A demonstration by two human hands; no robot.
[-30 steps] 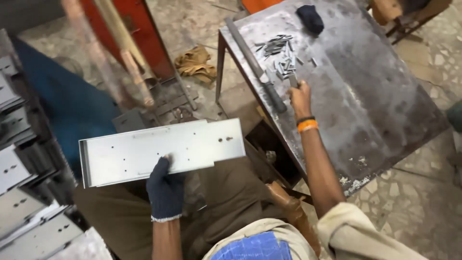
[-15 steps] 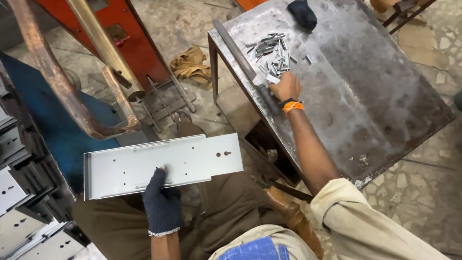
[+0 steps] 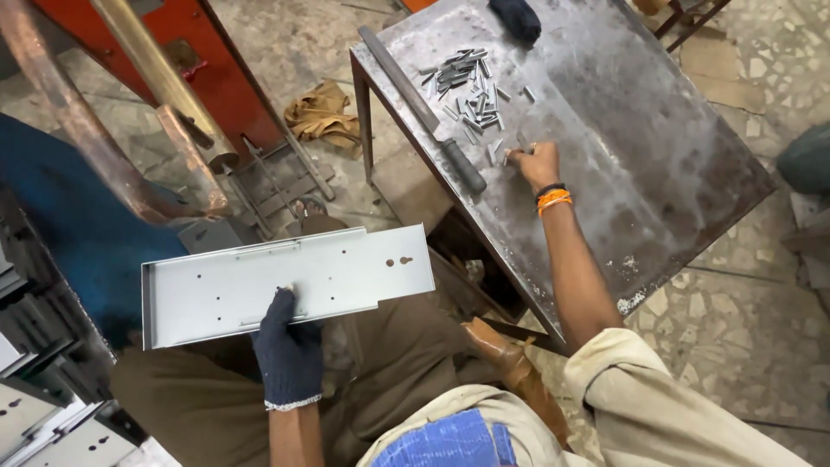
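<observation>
My left hand (image 3: 288, 346), in a dark knitted glove, grips the near edge of a long grey sheet-metal panel (image 3: 285, 281) with small holes, held flat over my lap. My bare right hand (image 3: 536, 164), with an orange band at the wrist, rests on a worn steel table (image 3: 640, 147), its fingers pinched on a small metal pin at the near edge of a heap of short metal pins (image 3: 471, 82). A long file with a dark handle (image 3: 424, 108) lies along the table's left edge, just left of that hand.
A dark glove (image 3: 516, 17) lies at the table's far end. A red machine frame with brass-coloured bars (image 3: 173, 95) stands at the left, a tan rag (image 3: 324, 117) on the floor beside it. Stacked grey metal panels (image 3: 43, 424) sit at the lower left.
My right hand has drawn back from the pin heap toward me along the table. The panel stays in my left hand; the view has shifted.
</observation>
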